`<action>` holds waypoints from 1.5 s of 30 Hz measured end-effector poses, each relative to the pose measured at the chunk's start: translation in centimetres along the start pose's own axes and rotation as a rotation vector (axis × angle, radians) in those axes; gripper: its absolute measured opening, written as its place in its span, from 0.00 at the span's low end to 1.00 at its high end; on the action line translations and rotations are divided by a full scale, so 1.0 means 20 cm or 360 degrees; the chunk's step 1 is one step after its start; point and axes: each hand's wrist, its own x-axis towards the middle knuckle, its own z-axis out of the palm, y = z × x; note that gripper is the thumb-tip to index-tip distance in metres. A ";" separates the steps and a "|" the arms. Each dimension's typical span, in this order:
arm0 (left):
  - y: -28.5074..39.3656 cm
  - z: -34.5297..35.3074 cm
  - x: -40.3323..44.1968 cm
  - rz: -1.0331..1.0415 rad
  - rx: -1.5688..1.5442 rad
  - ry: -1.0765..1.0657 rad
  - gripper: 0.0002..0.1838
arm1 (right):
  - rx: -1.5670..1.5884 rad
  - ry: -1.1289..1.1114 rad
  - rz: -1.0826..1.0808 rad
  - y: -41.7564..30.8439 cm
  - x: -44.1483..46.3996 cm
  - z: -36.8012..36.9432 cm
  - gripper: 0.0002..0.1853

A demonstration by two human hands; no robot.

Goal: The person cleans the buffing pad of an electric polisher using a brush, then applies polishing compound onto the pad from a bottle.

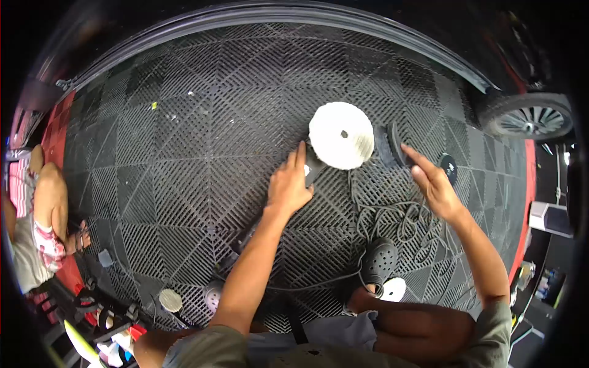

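A round white wool pad (337, 144) with a dark centre hole faces up, mounted on a dark power polisher (316, 167). My left hand (289, 185) is closed around the polisher's body beside the pad, and the body runs back under my left forearm. My right hand (437, 189) grips a dark brush (399, 142) with a curved back, held just right of the pad. The brush's greyish bristle side points toward the pad. My right fingers lie along its lower end, and part of the grip is hidden.
A loose cord (405, 224) coils below the pad near my shoe (380, 260). A dark disc (449, 168), a white pad (394, 289) and another round pad (170, 300) lie around. A car wheel (531, 119) stands right; another person's leg (50, 199) is left.
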 end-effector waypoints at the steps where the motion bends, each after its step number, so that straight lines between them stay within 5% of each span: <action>1: 0.05 0.05 0.02 0.0012 -0.0038 0.0027 0.56 | 0.0019 0.0048 0.0109 -0.04 -0.02 -0.03 0.24; 8: 0.31 0.23 0.16 -0.0098 0.0056 0.0207 0.58 | -0.0467 0.0403 -0.0312 0.03 0.18 0.09 0.28; 12: 0.28 0.17 0.16 -0.0224 -0.0057 0.0088 0.57 | -0.1321 0.0056 -0.0300 0.06 0.23 0.24 0.37; 14: 0.27 0.17 0.16 -0.0193 -0.0132 0.0073 0.56 | -0.1651 0.0251 -0.0362 0.33 0.37 0.11 0.38; 16: 0.28 0.20 0.16 -0.0190 -0.0102 0.0062 0.54 | -0.1622 0.0160 0.0335 0.24 0.50 -0.14 0.39; 18: 0.28 0.19 0.16 -0.0158 -0.0045 0.0049 0.53 | -0.1230 0.0371 0.0233 0.23 0.50 -0.19 0.42; 21: 0.28 0.19 0.15 -0.0143 -0.0055 0.0084 0.52 | -0.1313 0.0285 -0.0551 0.11 0.31 0.17 0.43; 24: 0.27 0.19 0.16 -0.0090 -0.0111 0.0113 0.51 | -0.1370 0.0196 -0.0099 0.22 0.40 0.00 0.40; 26: 0.29 0.20 0.14 -0.0115 -0.0058 0.0122 0.51 | -0.1296 0.0448 -0.0141 0.29 0.47 -0.08 0.39; 28: 0.28 0.18 0.17 -0.0104 -0.0123 0.0088 0.51 | -0.1484 0.0215 0.0009 0.05 0.38 0.04 0.40; 29: 0.28 0.18 0.18 -0.0112 -0.0125 0.0102 0.51 | -0.1382 0.0274 -0.0525 0.12 0.33 0.16 0.41; 30: 0.27 0.19 0.15 -0.0121 -0.0115 0.0097 0.52 | -0.1375 0.0255 -0.0524 0.12 0.34 0.15 0.41; 32: 0.28 0.17 0.14 -0.0147 -0.0113 0.0045 0.52 | -0.1507 0.0085 0.0014 0.19 0.39 0.02 0.39; 34: 0.28 0.18 0.15 -0.0151 -0.0082 0.0057 0.51 | -0.1504 0.0255 0.0204 0.23 0.49 -0.15 0.38; 36: 0.28 0.16 0.15 -0.0133 -0.0080 0.0027 0.52 | -0.1242 0.0450 -0.0166 0.23 0.45 -0.10 0.40; 38: 0.28 0.16 0.16 -0.0184 -0.0114 -0.0010 0.52 | -0.1172 0.0151 -0.0510 0.05 0.32 0.14 0.42; 42: 0.28 0.19 0.15 -0.0151 -0.0103 0.0113 0.52 | -0.1440 0.0254 0.0076 0.24 0.51 -0.09 0.36; 43: 0.28 0.18 0.15 -0.0164 -0.0160 0.0081 0.52 | -0.1349 0.0441 -0.0124 0.19 0.51 -0.15 0.33; 44: 0.28 0.16 0.15 -0.0161 -0.0158 0.0056 0.52 | -0.1122 0.0443 0.0149 0.14 0.48 -0.15 0.33; 45: 0.29 0.14 0.16 -0.0165 -0.0132 0.0036 0.52 | -0.1276 0.0364 -0.0002 0.06 0.43 -0.04 0.34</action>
